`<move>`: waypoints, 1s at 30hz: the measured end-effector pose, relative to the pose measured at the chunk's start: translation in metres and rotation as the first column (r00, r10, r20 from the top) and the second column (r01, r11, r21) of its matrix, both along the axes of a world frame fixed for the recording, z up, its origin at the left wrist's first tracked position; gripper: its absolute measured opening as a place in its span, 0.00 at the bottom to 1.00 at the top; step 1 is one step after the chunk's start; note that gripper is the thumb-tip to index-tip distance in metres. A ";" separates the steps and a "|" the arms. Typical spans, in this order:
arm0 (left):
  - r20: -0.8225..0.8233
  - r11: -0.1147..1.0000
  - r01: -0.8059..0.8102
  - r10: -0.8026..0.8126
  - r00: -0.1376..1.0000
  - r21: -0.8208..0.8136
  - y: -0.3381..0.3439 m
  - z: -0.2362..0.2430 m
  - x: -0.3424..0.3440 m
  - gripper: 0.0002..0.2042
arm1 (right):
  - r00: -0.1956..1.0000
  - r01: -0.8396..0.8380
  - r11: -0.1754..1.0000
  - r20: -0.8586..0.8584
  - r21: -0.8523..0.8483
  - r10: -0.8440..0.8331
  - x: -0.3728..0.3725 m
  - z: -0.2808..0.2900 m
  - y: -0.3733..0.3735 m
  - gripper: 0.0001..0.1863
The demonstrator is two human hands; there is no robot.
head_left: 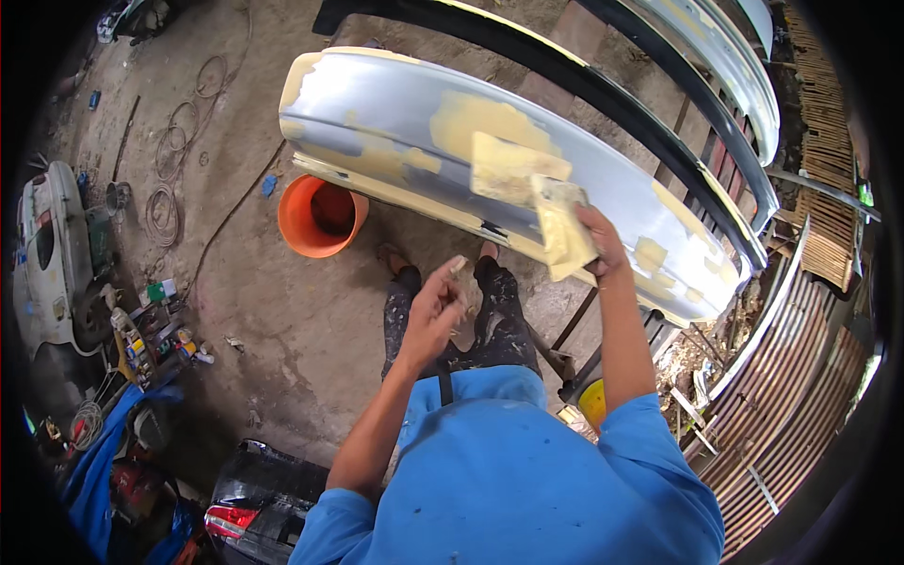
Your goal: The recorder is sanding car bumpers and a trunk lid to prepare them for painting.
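Note:
A long curved car bumper or body panel (377, 104), silver-grey with patches of yellow filler, lies across in front of me. Over its right half, my right hand (605, 243) is closed on a flat piece smeared with yellow filler (563, 231). Just beyond, a second yellow-smeared flat piece (513, 165) partly overlaps it; I cannot tell if it rests on the panel or is held too. My left hand (435, 311) hovers before my legs with nothing visible in it. Its index finger is stretched out with a pale tip, and the other fingers are partly bent.
An orange bucket (299, 218) stands at the panel's near left. More bumpers (490, 38) lie on the far side. Coiled hose (162, 221), tools and car parts (58, 254) lie at left. Rusty corrugated sheets (791, 414) are at right, and a dark part with a red lamp (231, 518) is at lower left.

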State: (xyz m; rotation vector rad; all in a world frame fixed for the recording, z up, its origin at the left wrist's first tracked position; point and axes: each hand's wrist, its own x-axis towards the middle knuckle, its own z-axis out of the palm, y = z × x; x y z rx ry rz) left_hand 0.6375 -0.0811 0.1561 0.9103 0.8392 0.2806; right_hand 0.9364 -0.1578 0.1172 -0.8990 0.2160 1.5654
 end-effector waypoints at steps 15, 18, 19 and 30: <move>-0.678 0.830 0.405 -0.045 0.734 0.384 -0.024 -0.164 0.089 0.38 | 0.976 0.190 0.975 0.133 -0.116 -0.174 0.088 -0.048 -0.099 0.21; -0.766 0.775 0.512 -0.057 0.641 0.371 -0.038 -0.161 0.103 0.42 | 0.979 0.190 0.976 0.096 -0.102 -0.180 0.090 -0.053 -0.100 0.21; -0.769 0.774 0.516 -0.058 0.636 0.368 -0.044 -0.158 0.109 0.42 | 0.979 0.192 0.976 0.090 -0.103 -0.183 0.089 -0.051 -0.099 0.21; -0.716 0.801 0.502 -0.138 0.685 0.326 -0.060 -0.137 0.114 0.45 | 0.973 0.219 0.969 0.095 -0.117 -0.209 0.088 -0.040 -0.108 0.23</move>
